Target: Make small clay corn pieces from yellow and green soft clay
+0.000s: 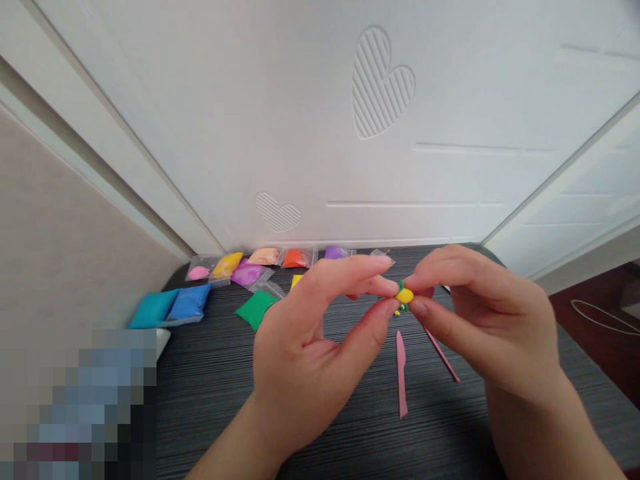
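Between the fingertips of both hands is a small yellow and green clay piece (405, 295), held up above the dark table. My left hand (320, 327) pinches its left side with thumb and fingers. From the right, my right hand (480, 313) grips the other side between thumb and forefinger. Small yellow and green bits (399, 311) show just beneath it; whether they are attached I cannot tell. Below the hands lie a pink plastic clay knife (401, 373) and a thin pink stick tool (444, 357), its upper end hidden by my right hand.
Several clay bags lie along the back and left, among them a green bag (257, 309), an orange bag (296, 258) and a blue bag (189, 303). A white panel with heart reliefs (383, 83) rises behind the dark table (350, 433). The lower left corner is pixelated.
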Motion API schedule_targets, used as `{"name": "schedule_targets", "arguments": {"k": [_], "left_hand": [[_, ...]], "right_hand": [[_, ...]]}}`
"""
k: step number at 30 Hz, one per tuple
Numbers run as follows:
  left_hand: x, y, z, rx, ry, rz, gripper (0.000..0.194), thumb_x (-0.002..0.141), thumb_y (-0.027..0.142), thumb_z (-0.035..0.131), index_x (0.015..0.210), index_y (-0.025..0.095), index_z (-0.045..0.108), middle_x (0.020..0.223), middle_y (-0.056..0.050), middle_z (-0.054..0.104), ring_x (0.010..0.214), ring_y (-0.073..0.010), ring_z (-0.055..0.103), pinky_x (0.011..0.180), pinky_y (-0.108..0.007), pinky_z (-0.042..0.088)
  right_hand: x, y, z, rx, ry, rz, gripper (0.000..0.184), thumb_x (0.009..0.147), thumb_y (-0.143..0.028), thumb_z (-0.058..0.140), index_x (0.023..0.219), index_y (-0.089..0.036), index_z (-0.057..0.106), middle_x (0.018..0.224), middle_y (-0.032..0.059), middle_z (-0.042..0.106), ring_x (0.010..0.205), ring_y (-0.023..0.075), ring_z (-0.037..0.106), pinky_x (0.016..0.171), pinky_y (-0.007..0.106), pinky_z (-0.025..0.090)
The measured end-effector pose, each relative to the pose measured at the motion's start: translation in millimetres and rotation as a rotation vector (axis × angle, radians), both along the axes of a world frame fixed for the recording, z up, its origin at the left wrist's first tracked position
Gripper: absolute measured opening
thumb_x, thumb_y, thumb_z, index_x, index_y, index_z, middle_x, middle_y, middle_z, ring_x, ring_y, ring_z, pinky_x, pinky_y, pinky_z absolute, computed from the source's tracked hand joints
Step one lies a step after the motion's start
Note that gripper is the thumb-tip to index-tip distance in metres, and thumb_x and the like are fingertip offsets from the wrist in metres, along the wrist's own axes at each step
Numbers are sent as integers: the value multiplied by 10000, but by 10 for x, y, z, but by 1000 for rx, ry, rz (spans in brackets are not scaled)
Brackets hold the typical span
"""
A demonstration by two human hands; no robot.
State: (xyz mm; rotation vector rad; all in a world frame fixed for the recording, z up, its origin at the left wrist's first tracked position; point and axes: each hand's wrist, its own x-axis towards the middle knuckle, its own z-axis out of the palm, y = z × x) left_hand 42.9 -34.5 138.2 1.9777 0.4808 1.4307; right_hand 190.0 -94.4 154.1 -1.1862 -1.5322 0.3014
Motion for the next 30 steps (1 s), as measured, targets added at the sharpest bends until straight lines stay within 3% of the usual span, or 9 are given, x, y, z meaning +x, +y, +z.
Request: {"name": "schedule_targets", "arguments": {"k": [23, 30], "left_hand": [[-12, 31, -19, -6, 20, -5, 414, 699, 100, 614, 1054, 287, 513, 836, 11, 648, 820, -151, 604, 822, -344, 506], [11, 1, -10, -78, -33, -33, 396, 687, 84, 619, 1031, 262, 536, 832, 8, 651, 803, -143, 601, 830, -318, 479]], "right_hand": [[23, -24, 7, -8, -73, -2, 186, 701, -120, 594, 830, -252, 616, 728, -1, 600, 694, 140, 534, 639, 288, 435], [44, -16, -4, 41, -113, 30, 216, 683, -73, 603, 848, -211, 625, 727, -8, 599, 683, 119, 534, 624, 269, 434]]}}
